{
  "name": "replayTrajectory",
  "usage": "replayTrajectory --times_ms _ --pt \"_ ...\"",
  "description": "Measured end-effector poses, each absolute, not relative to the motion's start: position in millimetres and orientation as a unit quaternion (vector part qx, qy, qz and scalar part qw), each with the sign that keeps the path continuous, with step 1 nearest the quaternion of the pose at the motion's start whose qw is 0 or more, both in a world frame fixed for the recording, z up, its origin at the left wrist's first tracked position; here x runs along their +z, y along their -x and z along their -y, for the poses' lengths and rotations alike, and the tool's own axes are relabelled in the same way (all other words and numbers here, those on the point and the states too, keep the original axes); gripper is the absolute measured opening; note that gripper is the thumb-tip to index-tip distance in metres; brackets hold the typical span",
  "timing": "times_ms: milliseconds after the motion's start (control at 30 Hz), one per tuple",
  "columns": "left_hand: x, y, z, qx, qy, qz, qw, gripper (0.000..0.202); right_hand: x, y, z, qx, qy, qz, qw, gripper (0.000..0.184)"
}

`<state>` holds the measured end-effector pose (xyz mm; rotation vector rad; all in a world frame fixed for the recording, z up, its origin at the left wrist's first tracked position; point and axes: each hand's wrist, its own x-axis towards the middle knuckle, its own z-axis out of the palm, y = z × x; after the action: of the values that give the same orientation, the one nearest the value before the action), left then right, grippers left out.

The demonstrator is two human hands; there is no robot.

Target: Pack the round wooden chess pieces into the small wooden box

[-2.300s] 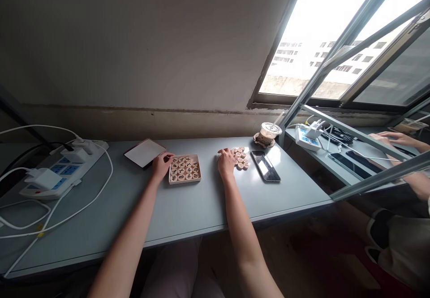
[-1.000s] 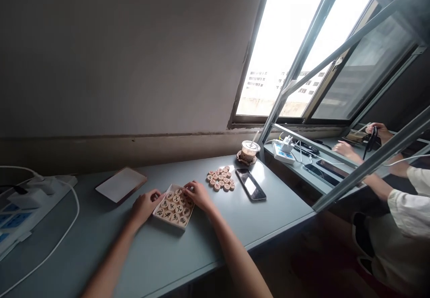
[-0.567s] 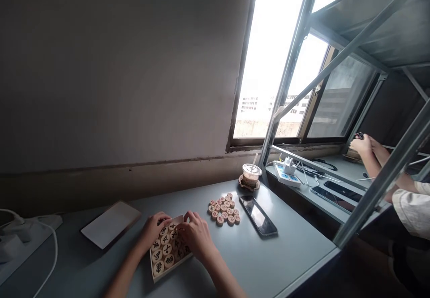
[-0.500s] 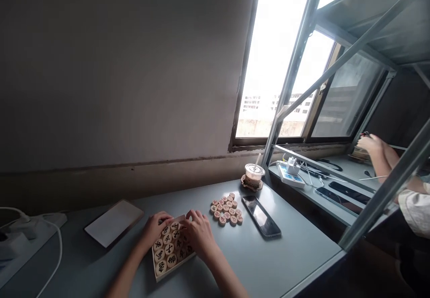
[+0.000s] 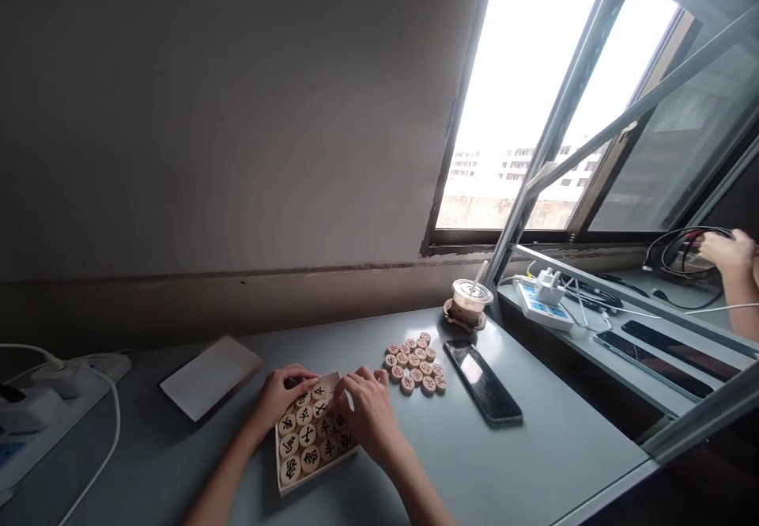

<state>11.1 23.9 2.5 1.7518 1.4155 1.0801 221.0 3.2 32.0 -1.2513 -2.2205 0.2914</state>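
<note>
An open shallow box (image 5: 321, 477) lies on the desk, holding rows of round wooden xiangqi pieces (image 5: 307, 435) with dark characters. My left hand (image 5: 282, 396) grips the box at its far left side, thumb and fingers bent round the edge. Over the far right corner of the box, my right hand (image 5: 368, 407) has its fingers bent down and closed together. What those fingertips pinch, if anything, is hidden. To the right of the box, a cluster of loose xiangqi pieces (image 5: 413, 358) with reddish characters lies face up on the desk.
A pale flat lid or tray (image 5: 212, 376) lies at left, near a power strip (image 5: 112, 374) with a white cable. At right are a smartphone (image 5: 483, 381) and a lidded drink cup (image 5: 471, 297). Beyond the metal frame, another person's hand (image 5: 728, 251) is by dark cables.
The view has swung right-to-left across the scene, so desk items sit slightly differently. My right hand's fingers have shifted at the box corner; my left hand stays at its edge.
</note>
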Motion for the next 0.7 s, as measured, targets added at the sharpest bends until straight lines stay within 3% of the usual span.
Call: replayTrajectory --times_ms 167,333,433,567,700 --pt "11 0 -15 0.409 -0.662 -0.542 0.318 0.031 30 -221 -9 0.113 0.546 0.747 0.362 0.018" --pt "16 2 -4 0.387 -0.657 -0.518 0.387 0.033 17 -222 -19 0.048 0.612 0.744 0.264 0.028" --pt "17 1 -3 0.372 -0.640 -0.528 0.416 0.035 11 -222 -21 0.003 0.606 0.753 0.256 0.027" --pt "21 5 -4 0.391 -0.634 -0.551 0.377 0.038 11 -225 -22 -0.010 0.536 0.817 0.210 0.029" --pt "20 16 -5 0.375 -0.642 -0.580 0.332 0.034 14 -235 -27 -0.035 0.590 0.784 0.187 0.036"
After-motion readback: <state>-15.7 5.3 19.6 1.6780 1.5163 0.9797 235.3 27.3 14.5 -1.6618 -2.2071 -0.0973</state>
